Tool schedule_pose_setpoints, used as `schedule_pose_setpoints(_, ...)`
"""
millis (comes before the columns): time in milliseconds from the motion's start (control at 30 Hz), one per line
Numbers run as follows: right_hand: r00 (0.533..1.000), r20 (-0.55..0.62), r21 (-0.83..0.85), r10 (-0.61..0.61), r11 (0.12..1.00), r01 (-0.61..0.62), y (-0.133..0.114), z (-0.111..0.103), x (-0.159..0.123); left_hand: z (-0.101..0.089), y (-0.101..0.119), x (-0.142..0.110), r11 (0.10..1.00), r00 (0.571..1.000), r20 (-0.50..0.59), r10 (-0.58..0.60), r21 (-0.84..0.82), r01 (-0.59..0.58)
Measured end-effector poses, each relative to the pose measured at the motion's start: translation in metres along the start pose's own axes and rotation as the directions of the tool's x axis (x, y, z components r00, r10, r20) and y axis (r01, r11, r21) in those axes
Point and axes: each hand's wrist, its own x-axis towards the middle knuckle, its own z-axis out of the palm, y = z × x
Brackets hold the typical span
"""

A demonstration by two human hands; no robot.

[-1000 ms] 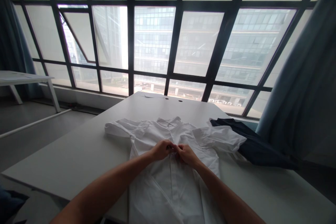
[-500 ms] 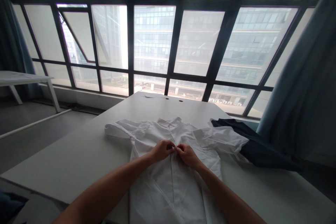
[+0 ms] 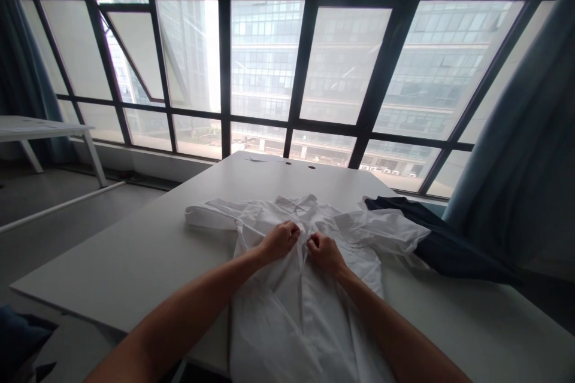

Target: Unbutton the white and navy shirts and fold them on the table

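Observation:
A white short-sleeved shirt lies front-up on the white table, collar away from me, hem hanging over the near edge. My left hand pinches the left edge of the shirt's front opening near the chest. My right hand pinches the right edge, a small gap apart from the left. Both hands have their fingers closed on the cloth. One sleeve spreads out to the left and the other to the right.
A dark blue garment lies on the table to the right, partly under the shirt's right sleeve. Two small dark dots sit near the far table edge. A second white table stands at left. Blue curtains hang by the window.
My hands have moved slightly up the shirt front and parted a little, each keeping its pinch on the cloth. The camera view has tipped a bit.

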Motion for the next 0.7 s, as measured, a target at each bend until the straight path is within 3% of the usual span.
schedule_pose_setpoints(167,0.980,-0.164,-0.100,0.112,0.986,-0.130,0.011,-0.024,0.001,-0.026,-0.026,0.006,0.955,0.965,-0.114,-0.238,0.155,0.254)
schedule_pose_setpoints(333,1.000,0.023,-0.050,-0.009,0.999,0.010,-0.025,-0.020,-0.023,-0.034,-0.015,0.002,0.958,0.970,-0.092,-0.227,0.157,0.239)
schedule_pose_setpoints(500,0.984,0.175,-0.133,-0.023,0.990,0.047,-0.055,-0.004,-0.041,-0.038,0.021,-0.009,0.953,0.983,0.059,-0.171,0.264,0.150)
schedule_pose_setpoints(600,0.976,0.219,-0.119,-0.002,0.992,0.029,-0.049,0.001,-0.038,-0.039,0.033,-0.015,0.929,0.952,0.195,-0.235,0.332,0.161)
schedule_pose_setpoints(700,0.961,0.272,0.026,-0.044,0.999,0.039,-0.037,0.003,-0.032,-0.037,0.034,-0.019,0.931,0.896,0.320,-0.308,0.298,0.213)
